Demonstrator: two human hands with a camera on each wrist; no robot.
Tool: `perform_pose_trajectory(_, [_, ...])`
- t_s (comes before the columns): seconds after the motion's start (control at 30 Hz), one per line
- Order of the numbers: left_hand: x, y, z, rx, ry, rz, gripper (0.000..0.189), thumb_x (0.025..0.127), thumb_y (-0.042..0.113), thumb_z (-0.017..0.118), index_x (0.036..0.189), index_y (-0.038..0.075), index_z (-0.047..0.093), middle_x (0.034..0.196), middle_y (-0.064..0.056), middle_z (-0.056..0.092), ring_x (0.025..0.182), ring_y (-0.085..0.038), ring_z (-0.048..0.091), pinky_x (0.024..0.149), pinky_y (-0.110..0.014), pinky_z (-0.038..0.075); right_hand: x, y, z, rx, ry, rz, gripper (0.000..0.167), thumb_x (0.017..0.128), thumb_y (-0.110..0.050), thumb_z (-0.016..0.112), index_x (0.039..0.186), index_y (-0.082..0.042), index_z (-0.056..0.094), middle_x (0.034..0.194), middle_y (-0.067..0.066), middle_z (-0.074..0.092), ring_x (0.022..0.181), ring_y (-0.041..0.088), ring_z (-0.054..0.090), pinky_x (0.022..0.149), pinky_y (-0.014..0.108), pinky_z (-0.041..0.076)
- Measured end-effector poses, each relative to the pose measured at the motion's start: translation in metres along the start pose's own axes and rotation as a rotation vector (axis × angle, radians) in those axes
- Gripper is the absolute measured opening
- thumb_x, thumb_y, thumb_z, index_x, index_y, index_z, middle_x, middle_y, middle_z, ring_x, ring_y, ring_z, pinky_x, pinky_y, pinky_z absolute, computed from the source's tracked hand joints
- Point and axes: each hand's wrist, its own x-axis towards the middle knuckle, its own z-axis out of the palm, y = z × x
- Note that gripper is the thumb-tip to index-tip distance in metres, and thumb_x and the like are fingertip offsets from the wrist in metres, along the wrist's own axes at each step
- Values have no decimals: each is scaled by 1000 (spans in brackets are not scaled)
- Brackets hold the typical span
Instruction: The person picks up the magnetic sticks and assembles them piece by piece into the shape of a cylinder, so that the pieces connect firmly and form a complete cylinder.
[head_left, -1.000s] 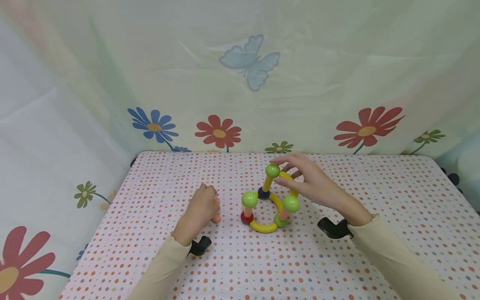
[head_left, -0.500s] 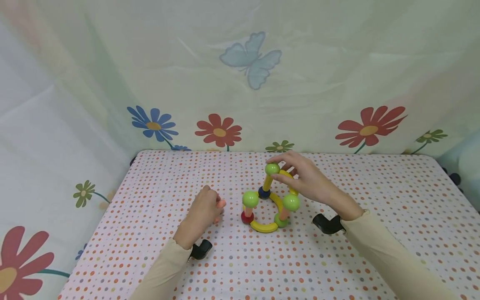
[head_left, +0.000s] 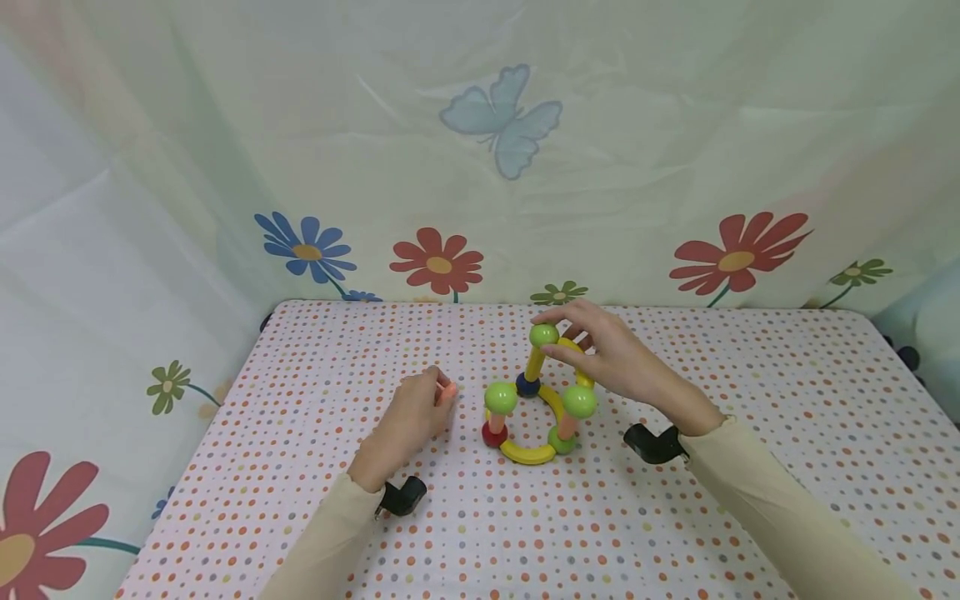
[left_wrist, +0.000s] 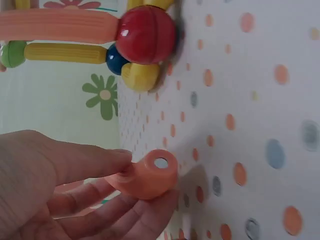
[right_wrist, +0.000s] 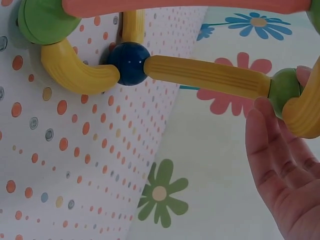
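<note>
My left hand [head_left: 405,421] pinches a short, curved salmon magnetic rod [left_wrist: 150,175] between thumb and fingers, its silvery end showing. It is low over the cloth, left of a magnetic ball-and-rod structure. Yellow curved rods [head_left: 528,454] form the base ring, joined by a red ball [head_left: 493,434], a blue ball [head_left: 528,385] and a lower green ball. Two salmon uprights and a yellow upright [right_wrist: 207,75] carry green balls on top. Around the rear green ball [head_left: 543,335] my right hand [head_left: 618,358] curls thumb and fingers. A yellow curved rod [head_left: 585,375] links it to the right green ball [head_left: 580,402].
A dotted cloth [head_left: 480,533] covers the table. Behind it hangs a flowered curtain [head_left: 600,183] with a blue butterfly. Black wrist cameras sit at both cuffs.
My left hand has lifted and turned the salmon curved rod, shifting a little toward the structure. My right thumb and fingers have moved slightly left, onto the rear green ball.
</note>
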Motion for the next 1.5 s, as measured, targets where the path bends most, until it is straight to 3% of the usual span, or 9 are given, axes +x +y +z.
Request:
perform_pose_trajectory(0.13, [12,10,-9,-67,10,4,23,101,15,72,116,-2,66,88,-7,70,70,-14,67,61,-28,53,0,0,0,1,-1,2,34,97,-5,74,131,-5,67,129,15,64,100,30,68,86,49,57])
perform_pose_trajectory(0.33, [32,44,-28,-128,-18,45,33,97,24,78,122,5,70,103,-6,74,93,-20,71,76,-33,57,1,1,1,4,2,3,36,96,-3,75,130,-5,66,130,14,64,103,32,69,89,51,57])
perform_pose_trajectory(0.57, [45,76,-35,-176,-124,180,29,97,25,78,120,9,75,101,-4,74,86,-17,70,75,-35,58,2,0,2,13,4,-1,34,96,-3,75,130,-3,67,128,15,64,102,31,68,90,53,56])
perform_pose_trajectory(0.77, [46,75,-36,-267,-204,199,29,99,28,75,121,8,74,79,-6,70,79,-26,70,76,-39,56,3,1,3,23,10,-15,37,93,0,77,129,-3,67,126,14,64,100,30,68,89,52,57])
perform_pose_trajectory(1.0, [49,68,-42,-432,-316,106,32,103,19,69,128,0,71,112,-11,75,97,-22,71,86,-39,61,-1,-4,-1,-17,57,-32,38,96,-5,76,132,-3,65,129,15,62,117,36,61,99,56,51])
perform_pose_trajectory(1.17, [52,66,-44,-474,-344,91,31,103,16,68,128,-2,71,117,-13,74,99,-22,70,89,-43,60,-6,-34,0,-119,150,-207,34,90,-2,81,122,-5,70,122,12,61,117,33,57,96,53,50])
perform_pose_trajectory(1.27, [53,65,-45,-503,-343,70,30,105,17,66,127,-2,72,114,-13,74,99,-21,68,88,-41,60,-6,-53,7,-138,43,-317,32,88,-7,85,118,-7,71,123,7,61,113,25,59,93,45,53])
perform_pose_trajectory(1.37, [52,65,-45,-512,-348,66,30,106,16,64,129,-1,71,116,-12,75,100,-20,69,87,-40,60,-6,-63,16,-153,-104,-355,29,88,-13,86,113,-10,73,121,3,61,108,18,61,89,34,56])
perform_pose_trajectory(1.5, [52,65,-44,-500,-360,85,31,105,15,66,131,0,71,120,-11,75,101,-20,70,87,-41,61,-6,-61,23,-158,-161,-361,23,85,-11,88,104,-10,73,114,3,62,102,17,63,85,30,58])
